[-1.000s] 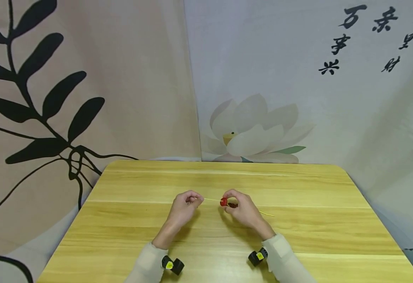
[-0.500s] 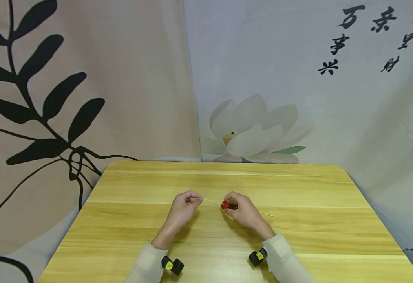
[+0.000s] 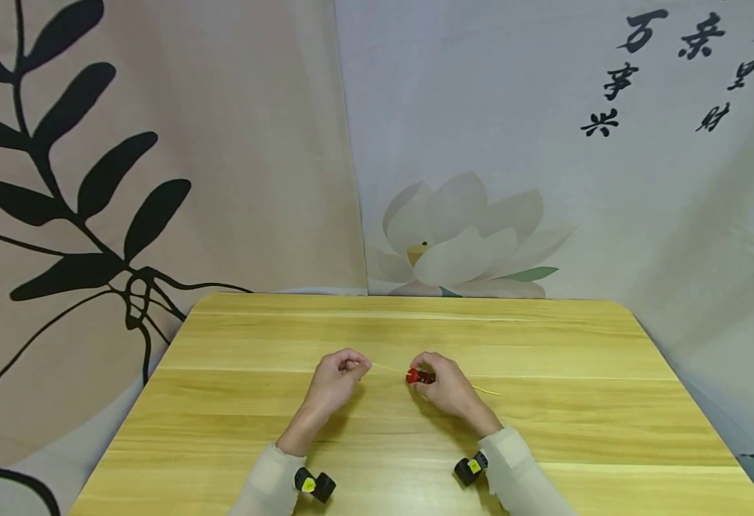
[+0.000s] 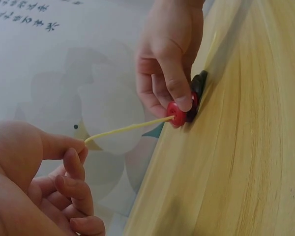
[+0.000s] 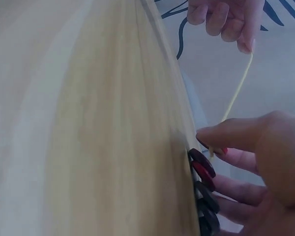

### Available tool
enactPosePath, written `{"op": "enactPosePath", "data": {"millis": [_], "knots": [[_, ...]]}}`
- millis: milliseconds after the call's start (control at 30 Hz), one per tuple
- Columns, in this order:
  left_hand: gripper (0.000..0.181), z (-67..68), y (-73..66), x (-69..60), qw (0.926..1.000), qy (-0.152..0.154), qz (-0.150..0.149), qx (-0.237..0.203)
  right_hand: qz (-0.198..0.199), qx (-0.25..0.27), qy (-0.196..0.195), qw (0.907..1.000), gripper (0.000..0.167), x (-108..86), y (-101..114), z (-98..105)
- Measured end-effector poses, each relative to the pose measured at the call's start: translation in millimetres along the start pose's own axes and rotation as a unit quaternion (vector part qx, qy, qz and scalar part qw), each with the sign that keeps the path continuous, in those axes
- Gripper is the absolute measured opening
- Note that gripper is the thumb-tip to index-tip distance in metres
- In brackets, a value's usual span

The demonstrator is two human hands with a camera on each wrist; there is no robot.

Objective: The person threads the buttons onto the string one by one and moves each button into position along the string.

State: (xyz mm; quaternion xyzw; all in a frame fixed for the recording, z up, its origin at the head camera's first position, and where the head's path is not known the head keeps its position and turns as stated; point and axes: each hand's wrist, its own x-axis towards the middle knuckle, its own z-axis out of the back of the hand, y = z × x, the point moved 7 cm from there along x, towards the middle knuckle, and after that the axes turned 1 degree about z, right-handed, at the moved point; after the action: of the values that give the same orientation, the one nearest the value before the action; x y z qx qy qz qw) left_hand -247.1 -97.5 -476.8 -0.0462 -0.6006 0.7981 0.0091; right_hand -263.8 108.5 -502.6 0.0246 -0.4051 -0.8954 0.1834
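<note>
A yellow string runs taut between the two hands. Its near end is pinched by the thumb and forefinger of my left hand. My right hand pinches a round red button, and the string comes out of the button's face. Behind it, several dark and red buttons sit in a row under the right fingers, close to the tabletop. Past the right hand, the string's tail shows over the table. In the right wrist view the thumb covers most of the front button.
A wood-grain table lies beneath both hands, its far edge meeting a printed cloth backdrop. Black wrist cameras are strapped at both sleeves.
The right hand and red button have shifted slightly down and to the right, with more of the dark row showing. My left hand has barely moved.
</note>
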Motion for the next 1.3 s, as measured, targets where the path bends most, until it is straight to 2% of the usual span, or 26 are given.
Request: {"op": "enactPosePath", "data": {"millis": [333,1300], "knots": [[0.017,2.4,2.5,-0.2,1.0,-0.004,-0.005,-0.001,-0.002,-0.021,0.01,0.9997,0.024,0.3,0.5,-1.7],[0.013,8.7,23.9,4.8,0.9984,-0.013,0.034,0.044,-0.002,-0.035,0.004,0.9994,0.024,2.2,-4.3,-1.1]]}}
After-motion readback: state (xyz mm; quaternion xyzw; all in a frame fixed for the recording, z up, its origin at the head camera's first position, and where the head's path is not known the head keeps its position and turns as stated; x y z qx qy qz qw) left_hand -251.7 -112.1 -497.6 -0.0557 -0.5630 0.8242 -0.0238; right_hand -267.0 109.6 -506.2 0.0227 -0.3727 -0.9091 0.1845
